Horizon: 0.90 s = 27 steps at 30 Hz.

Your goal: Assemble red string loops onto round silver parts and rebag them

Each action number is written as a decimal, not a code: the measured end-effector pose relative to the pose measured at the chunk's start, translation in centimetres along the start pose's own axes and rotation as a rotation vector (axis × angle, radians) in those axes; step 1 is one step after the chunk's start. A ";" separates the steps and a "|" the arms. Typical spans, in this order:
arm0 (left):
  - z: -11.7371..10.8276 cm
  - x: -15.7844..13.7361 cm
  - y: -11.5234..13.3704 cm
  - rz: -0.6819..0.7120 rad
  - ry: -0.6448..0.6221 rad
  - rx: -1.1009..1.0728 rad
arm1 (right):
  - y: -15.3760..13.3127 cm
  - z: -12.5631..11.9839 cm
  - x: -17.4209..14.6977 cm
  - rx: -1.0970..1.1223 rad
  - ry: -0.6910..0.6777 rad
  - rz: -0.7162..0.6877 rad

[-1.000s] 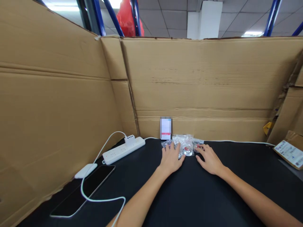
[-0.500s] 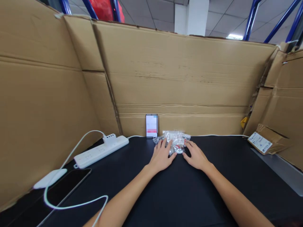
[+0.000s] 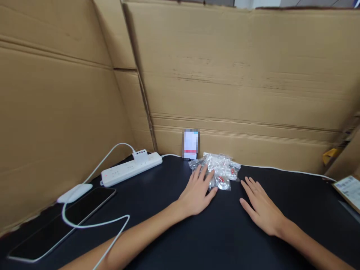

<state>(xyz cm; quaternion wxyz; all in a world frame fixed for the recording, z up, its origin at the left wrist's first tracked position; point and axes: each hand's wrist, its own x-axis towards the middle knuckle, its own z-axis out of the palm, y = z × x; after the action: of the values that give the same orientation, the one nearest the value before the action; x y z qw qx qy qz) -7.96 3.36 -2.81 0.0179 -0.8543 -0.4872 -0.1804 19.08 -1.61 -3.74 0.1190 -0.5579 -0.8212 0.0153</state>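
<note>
A pile of clear plastic packets (image 3: pixel 221 163) with silvery contents and red marks lies on the black tabletop (image 3: pixel 213 240), close to the back cardboard wall. My left hand (image 3: pixel 198 193) rests at the pile's left front, its spread fingers over the edge of the packets and nothing gripped. To the right of the pile, my right hand (image 3: pixel 260 206) lies flat with its fingers stretched out, apart from the packets. What exactly the packets contain is too small to tell.
A phone (image 3: pixel 191 144) with a lit screen leans on the back cardboard (image 3: pixel 253 101). At left are a white power strip (image 3: pixel 132 170), a white cable (image 3: pixel 98 226), a white flat device (image 3: pixel 74 193) and a dark tablet-like slab (image 3: pixel 64 225). A labelled box (image 3: pixel 348 191) sits at the right edge.
My right hand has drawn away from the packets to the right and nearer to me. The left hand stays at the pile. The camera view has tilted down and shifted left.
</note>
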 end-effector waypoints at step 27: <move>-1.4 -0.2 -0.5 0.064 -0.076 -0.065 | -1.1 -0.4 0.4 0.046 0.164 -0.020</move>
<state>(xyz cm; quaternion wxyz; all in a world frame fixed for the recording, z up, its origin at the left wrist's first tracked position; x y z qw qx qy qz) -8.90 3.14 -1.65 -0.0225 -0.8758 -0.4539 -0.1628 18.03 -1.64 -3.10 0.1988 -0.5462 -0.8136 -0.0126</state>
